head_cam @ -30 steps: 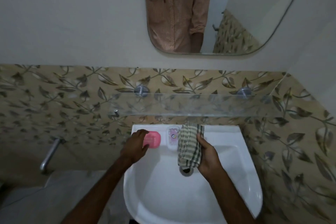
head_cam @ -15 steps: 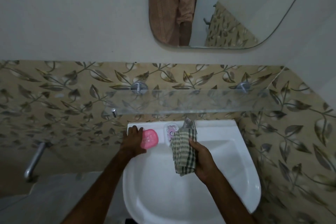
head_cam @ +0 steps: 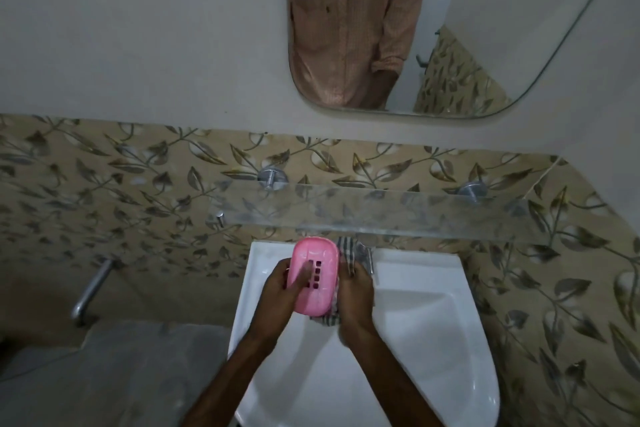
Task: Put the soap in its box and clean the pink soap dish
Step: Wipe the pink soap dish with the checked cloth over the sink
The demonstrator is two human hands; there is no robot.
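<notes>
My left hand [head_cam: 278,288] holds the pink soap dish [head_cam: 315,274] up over the back of the white washbasin [head_cam: 433,340], its slotted inside facing me, with my thumb across it. My right hand [head_cam: 356,295] grips a green checked cloth [head_cam: 346,253] pressed against the dish's right side; part of the cloth shows below the dish. The soap and its box are hidden behind the dish and hands.
A glass shelf [head_cam: 398,215] juts out above the basin's back edge. The tap [head_cam: 367,253] sits behind my right hand. A mirror [head_cam: 433,28] hangs above. A steel pipe [head_cam: 91,288] sticks out of the tiled wall at left, over a grey slab [head_cam: 104,374].
My left hand has lifted the pink dish off the basin ledge and turned it toward me. My right hand has brought the cloth left against the dish.
</notes>
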